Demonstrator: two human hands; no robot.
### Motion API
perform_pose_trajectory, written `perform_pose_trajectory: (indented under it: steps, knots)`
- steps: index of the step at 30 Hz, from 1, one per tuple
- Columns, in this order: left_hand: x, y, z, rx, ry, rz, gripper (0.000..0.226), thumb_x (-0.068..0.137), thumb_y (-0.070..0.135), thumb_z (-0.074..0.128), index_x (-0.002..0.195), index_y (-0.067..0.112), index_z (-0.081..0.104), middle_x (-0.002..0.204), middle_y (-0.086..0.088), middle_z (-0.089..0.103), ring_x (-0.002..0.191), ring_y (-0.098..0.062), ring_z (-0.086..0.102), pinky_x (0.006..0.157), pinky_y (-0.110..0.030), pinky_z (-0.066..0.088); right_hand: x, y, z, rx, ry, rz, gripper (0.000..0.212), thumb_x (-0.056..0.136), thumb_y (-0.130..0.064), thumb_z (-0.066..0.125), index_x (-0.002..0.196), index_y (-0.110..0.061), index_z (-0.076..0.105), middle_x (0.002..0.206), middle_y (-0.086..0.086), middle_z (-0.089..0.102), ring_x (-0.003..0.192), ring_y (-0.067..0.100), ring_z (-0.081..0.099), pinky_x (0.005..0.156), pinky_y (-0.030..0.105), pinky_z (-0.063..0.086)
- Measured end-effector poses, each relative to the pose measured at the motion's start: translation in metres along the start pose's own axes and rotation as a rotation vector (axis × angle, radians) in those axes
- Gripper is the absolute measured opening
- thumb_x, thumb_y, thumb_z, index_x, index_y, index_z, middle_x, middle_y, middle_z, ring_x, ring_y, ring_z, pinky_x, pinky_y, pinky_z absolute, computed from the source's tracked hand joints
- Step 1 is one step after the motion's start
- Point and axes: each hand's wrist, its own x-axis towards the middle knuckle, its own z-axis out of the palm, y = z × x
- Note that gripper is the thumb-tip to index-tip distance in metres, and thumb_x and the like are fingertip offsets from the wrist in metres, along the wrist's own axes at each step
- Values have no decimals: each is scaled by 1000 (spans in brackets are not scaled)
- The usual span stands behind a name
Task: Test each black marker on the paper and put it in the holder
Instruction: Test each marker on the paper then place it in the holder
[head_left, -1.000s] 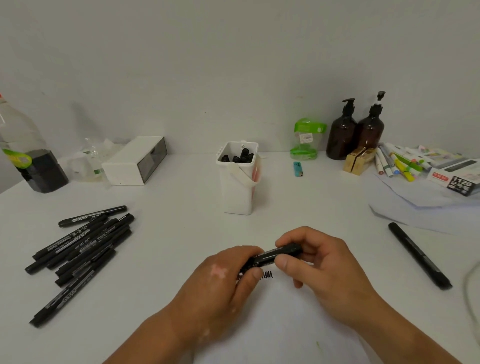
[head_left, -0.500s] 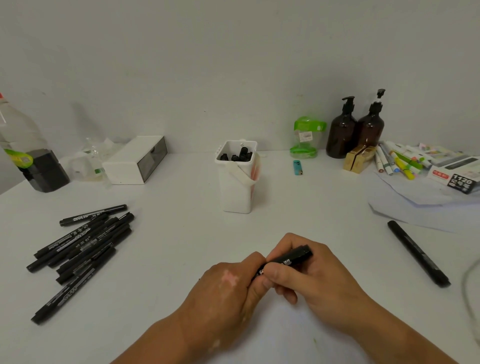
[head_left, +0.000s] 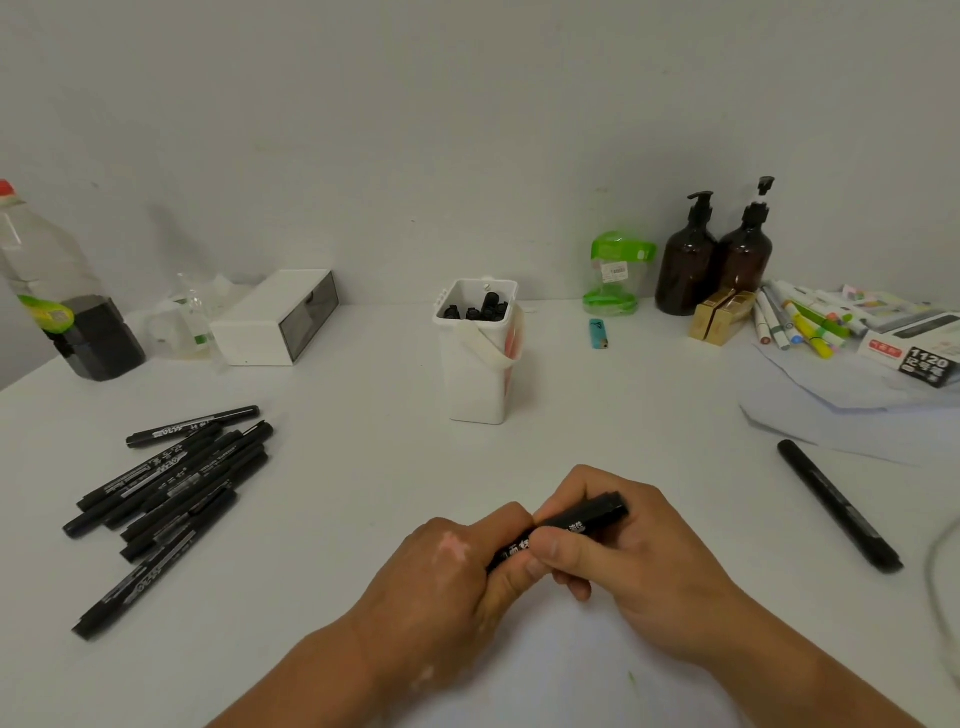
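Both hands grip one black marker (head_left: 563, 530) over the paper (head_left: 587, 660): left hand (head_left: 441, 577) wraps the lower end, right hand (head_left: 618, 551) pinches the barrel. Looks like recapping; next, drop it in the white holder (head_left: 480, 364) behind

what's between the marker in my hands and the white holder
In the head view, only bare table lies between the marker, gripped by the left hand and right hand, and the holder.

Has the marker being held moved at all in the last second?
Yes, slightly. Judged against the holder, which has stayed put, the marker has shifted a little to the right, and its near end has dropped toward the person, so it tilts more steeply.
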Motion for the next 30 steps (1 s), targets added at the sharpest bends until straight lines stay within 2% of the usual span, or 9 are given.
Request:
perform_pose_trajectory:
  steps: [2,5,7,9,12,15,20,25,30]
  knots:
    - [1,0,3,53,30,-9,34,99,61,33,103,35,55,62,28,50,51,-3,43,52,-12,25,0,0,1,-52,28,-20,19,80,-39,77,82,-21,70,68,1,69,60,12,62,57,24,49]
    - [3,-7,8,102,60,-59,43,90,72,41,117,40,47,59,14,45,56,-5,45,54,-16,32,5,0,-6,-68,186,-73,20,73,-38,75,76,-20,69,60,2,64,52,15,56,51,25,45]
    - [2,-16,6,115,118,-116,53,80,78,48,119,43,46,67,16,48,65,-3,50,60,-13,36,9,2,-17,36,335,-64,22,65,-35,74,71,-15,66,55,3,56,49,19,48,47,29,41]
    - [1,-24,3,123,150,-164,52,75,76,56,114,42,54,78,20,51,74,3,51,67,-11,37,11,5,-25,152,417,-23,22,62,-33,72,72,-13,69,54,5,51,50,20,45,45,30,38]
    - [2,-31,2,157,128,-165,51,73,73,62,109,39,63,94,22,51,80,11,48,72,-9,38,10,7,-30,207,377,78,33,65,-34,69,89,-14,80,59,10,63,52,21,57,44,29,45]
    - [2,-33,6,173,52,-178,63,69,79,59,119,41,60,104,25,49,96,7,48,84,-13,42,10,7,-25,200,297,195,28,74,-27,63,91,-13,81,74,21,74,61,29,69,51,31,55]
    - [0,-36,10,186,1,-202,66,68,79,62,122,41,61,104,24,48,102,3,45,89,-16,40,10,13,-19,-263,285,239,25,61,-44,71,79,-27,72,54,-7,62,47,11,55,49,23,44]
    - [1,-37,10,188,0,-210,63,70,76,65,121,39,64,103,22,48,102,0,45,89,-19,42,8,18,-14,-328,276,253,28,62,-47,70,83,-30,76,55,-1,67,48,13,61,50,24,51]
    - [1,-35,9,207,-8,-224,62,71,74,65,122,40,63,104,19,49,103,-3,46,90,-21,42,8,22,-15,-384,279,249,20,66,-43,73,83,-33,76,54,-4,67,44,11,60,47,16,45]
